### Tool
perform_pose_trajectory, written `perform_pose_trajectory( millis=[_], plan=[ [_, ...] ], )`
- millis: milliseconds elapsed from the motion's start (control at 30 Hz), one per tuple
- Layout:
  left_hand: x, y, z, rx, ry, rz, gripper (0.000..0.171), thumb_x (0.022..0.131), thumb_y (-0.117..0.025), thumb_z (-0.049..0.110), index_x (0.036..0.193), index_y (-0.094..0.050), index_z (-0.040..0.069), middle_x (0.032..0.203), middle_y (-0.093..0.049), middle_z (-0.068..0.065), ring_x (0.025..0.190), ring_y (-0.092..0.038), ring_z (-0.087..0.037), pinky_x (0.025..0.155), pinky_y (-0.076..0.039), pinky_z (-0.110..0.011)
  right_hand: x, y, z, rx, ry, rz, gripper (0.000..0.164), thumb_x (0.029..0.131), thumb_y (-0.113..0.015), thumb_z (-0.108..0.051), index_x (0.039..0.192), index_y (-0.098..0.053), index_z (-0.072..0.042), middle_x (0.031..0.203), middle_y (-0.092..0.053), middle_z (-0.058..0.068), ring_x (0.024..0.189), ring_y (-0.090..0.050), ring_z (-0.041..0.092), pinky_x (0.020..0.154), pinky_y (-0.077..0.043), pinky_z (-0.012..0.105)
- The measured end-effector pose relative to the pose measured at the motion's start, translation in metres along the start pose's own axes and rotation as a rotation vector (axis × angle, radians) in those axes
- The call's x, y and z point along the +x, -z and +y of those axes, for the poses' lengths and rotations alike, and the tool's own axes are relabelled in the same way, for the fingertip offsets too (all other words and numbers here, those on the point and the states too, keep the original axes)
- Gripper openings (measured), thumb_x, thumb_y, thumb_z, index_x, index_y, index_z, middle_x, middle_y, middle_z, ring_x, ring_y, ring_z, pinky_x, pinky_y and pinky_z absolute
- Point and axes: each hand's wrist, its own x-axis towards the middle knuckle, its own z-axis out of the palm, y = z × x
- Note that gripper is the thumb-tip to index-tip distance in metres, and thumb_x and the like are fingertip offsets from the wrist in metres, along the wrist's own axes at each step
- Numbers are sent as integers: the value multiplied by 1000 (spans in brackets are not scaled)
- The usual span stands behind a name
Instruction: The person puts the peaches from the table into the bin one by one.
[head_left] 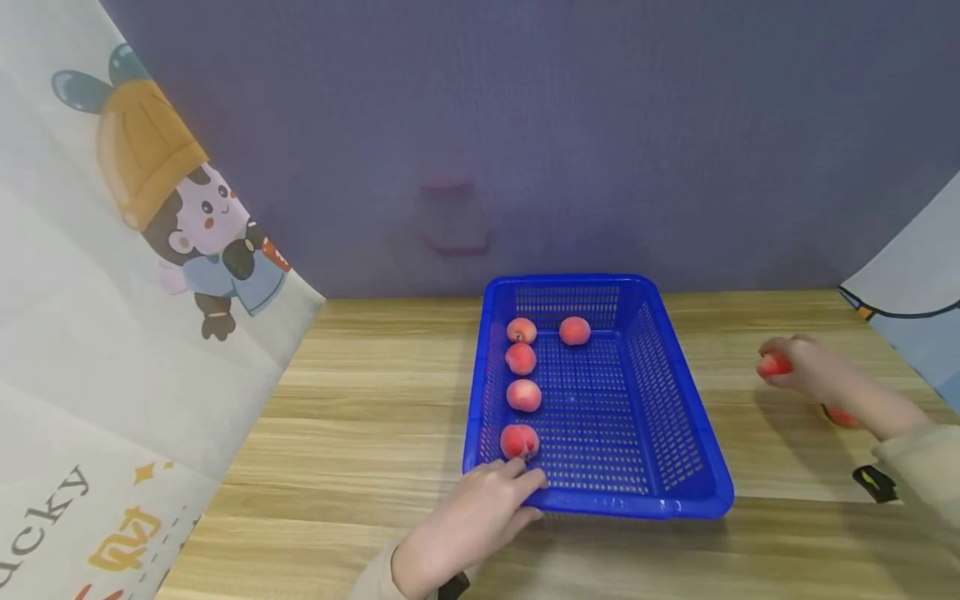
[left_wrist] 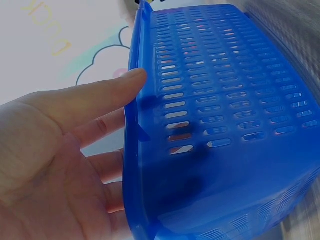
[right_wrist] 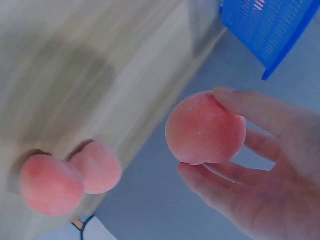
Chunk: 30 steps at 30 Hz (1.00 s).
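My left hand (head_left: 480, 508) grips the front-left rim of a blue perforated plastic basket (head_left: 630, 505); in the left wrist view the thumb (left_wrist: 107, 95) lies along its outer side and the fingers pass behind the rim. Several peaches line the basket's left wall, the nearest peach (head_left: 519, 440) just beyond my left fingertips. Another peach (head_left: 575, 331) sits by the back wall. Right of the basket, my right hand (head_left: 813, 367) holds a peach (right_wrist: 205, 128) between thumb and fingers, above the table. Two peaches, one left (right_wrist: 51, 185) and one right (right_wrist: 97, 167), lie close together on the tabletop, partly hidden by my right arm in the head view.
The wood-grain table (head_left: 360, 400) runs back to a grey-purple panel (head_left: 450, 100). A white sheet with cartoon print (head_left: 187, 208) stands along the left side. Another printed sheet (head_left: 922, 275) borders the right. Black straps show near both wrists.
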Motion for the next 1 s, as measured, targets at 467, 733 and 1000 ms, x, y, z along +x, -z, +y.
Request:
perform_pose_trajectory(
  millis=[467, 733, 1000],
  plan=[
    [0, -1, 0, 1, -6, 17, 21, 76, -66, 32, 86, -56, 17, 81, -56, 4, 66, -55, -10, 62, -42, -22, 18, 27, -23, -74, 21, 5, 38, 73, -66, -7, 101, -52, 15, 90, -57, 28, 84, -53, 45, 70, -42, 52],
    [0, -1, 0, 2, -8, 22, 21, 75, -66, 32, 86, -56, 17, 80, -55, 4, 65, -55, -10, 62, -42, -22, 29, 39, -38, -101, 80, 39, 35, 70, -68, -4, 97, -54, 14, 89, -58, 27, 86, -52, 46, 72, -41, 53],
    [0, 0, 0, -6, -6, 8, 21, 76, -65, 32, 86, -56, 17, 81, -56, 3, 66, -55, -10, 62, -42, -22, 37, 46, -50, -138, 87, 33, 37, 71, -68, -6, 100, -54, 13, 88, -54, 28, 82, -52, 44, 69, -42, 51]
  ],
)
